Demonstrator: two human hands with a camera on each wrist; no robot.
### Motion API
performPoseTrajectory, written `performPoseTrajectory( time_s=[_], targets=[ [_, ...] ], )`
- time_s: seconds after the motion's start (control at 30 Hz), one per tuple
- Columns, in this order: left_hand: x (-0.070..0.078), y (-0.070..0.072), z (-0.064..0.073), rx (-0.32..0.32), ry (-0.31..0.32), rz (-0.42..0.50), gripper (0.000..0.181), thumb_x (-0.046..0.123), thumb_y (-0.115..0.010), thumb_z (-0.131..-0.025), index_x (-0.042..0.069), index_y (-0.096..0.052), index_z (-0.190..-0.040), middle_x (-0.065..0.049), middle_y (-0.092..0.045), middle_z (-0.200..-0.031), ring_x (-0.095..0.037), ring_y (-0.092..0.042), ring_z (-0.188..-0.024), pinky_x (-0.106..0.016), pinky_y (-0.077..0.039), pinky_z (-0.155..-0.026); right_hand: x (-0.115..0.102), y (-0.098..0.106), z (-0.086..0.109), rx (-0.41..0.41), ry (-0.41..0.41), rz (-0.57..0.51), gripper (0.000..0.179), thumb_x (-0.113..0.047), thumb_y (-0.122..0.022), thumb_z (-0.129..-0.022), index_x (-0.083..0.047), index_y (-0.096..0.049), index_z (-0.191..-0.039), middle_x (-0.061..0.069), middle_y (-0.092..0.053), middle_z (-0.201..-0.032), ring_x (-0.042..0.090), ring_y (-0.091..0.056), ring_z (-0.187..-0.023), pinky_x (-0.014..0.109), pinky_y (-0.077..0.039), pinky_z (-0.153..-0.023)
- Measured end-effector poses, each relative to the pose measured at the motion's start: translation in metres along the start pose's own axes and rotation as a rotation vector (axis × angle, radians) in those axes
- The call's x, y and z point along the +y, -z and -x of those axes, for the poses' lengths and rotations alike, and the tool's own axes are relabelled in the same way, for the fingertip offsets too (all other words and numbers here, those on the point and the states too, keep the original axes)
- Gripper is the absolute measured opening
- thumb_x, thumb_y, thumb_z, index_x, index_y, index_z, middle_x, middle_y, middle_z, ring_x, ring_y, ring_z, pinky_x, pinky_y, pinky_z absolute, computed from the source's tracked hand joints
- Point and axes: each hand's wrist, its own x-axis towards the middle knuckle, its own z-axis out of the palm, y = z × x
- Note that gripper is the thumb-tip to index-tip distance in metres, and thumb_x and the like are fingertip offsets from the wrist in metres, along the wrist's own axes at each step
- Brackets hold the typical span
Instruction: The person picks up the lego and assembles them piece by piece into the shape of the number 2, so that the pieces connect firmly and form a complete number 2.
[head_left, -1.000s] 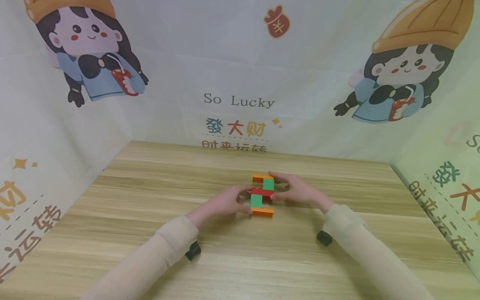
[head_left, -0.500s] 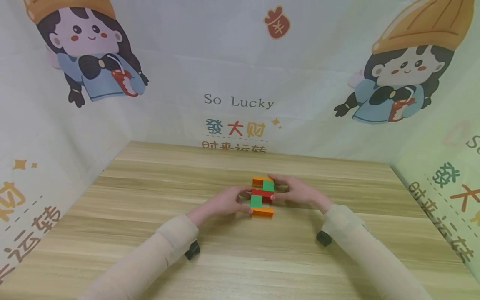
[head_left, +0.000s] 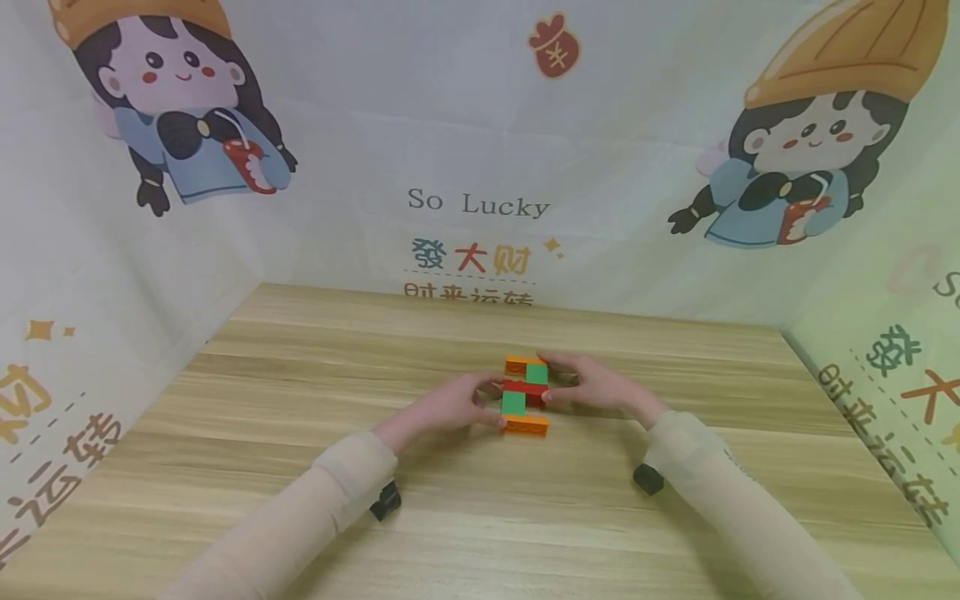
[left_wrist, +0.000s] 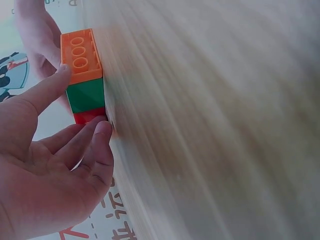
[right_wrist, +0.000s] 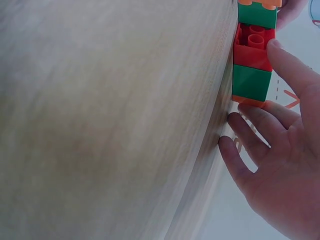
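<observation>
A zigzag of toy building blocks lies on its side on the table: a near orange block, a green block, a red block, another green block and a far orange block. My left hand grips the row from the left, its thumb at the near orange block and fingers by the red one. From the right, my right hand holds it with the thumb on the red block and the fingers at the far orange block. Hollow undersides show in both wrist views.
The wood-grain table extends around the blocks. A printed white cloth stands behind and at both sides. Dark wrist cameras, such as the left one, hang under the sleeves near the tabletop.
The far orange and green blocks have shifted slightly toward me, along with my right index finger. My left hand has barely moved.
</observation>
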Motion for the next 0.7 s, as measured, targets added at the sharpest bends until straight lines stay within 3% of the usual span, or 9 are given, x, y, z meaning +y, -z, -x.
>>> performPoseTrajectory(
  time_s=[0.23, 0.43, 0.7],
  targets=[
    [0.001, 0.001, 0.001, -0.005, -0.010, -0.001, 0.067, 0.025, -0.079, -0.083, 0.012, -0.050, -0.142, -0.012, -0.062, -0.136, -0.024, -0.064, -0.108, -0.038, -0.054, -0.093, 0.001, 0.000, -0.001, 0.003, -0.006, 0.014, 0.077, -0.028, -0.071, -0.091, -0.004, -0.031, -0.153, 0.016, -0.037, -0.158, 0.035, -0.041, -0.144, 0.052, -0.036, -0.117],
    [-0.001, 0.002, 0.001, -0.013, -0.026, -0.019, 0.069, 0.027, -0.079, -0.083, 0.011, -0.049, -0.143, -0.012, -0.062, -0.137, -0.026, -0.064, -0.112, -0.042, -0.053, -0.098, 0.002, -0.001, -0.001, 0.005, -0.010, 0.004, 0.078, -0.030, -0.070, -0.092, -0.004, -0.030, -0.154, 0.017, -0.036, -0.158, 0.035, -0.040, -0.144, 0.053, -0.037, -0.116],
    [-0.011, 0.010, 0.006, -0.034, -0.021, 0.029, 0.082, 0.030, -0.078, -0.084, 0.007, -0.036, -0.151, -0.014, -0.057, -0.142, -0.027, -0.062, -0.115, -0.041, -0.052, -0.100, 0.005, 0.001, 0.005, 0.047, -0.035, -0.031, 0.080, -0.034, -0.068, -0.093, -0.006, -0.026, -0.156, 0.016, -0.030, -0.162, 0.039, -0.035, -0.146, 0.055, -0.036, -0.116]
  ],
)
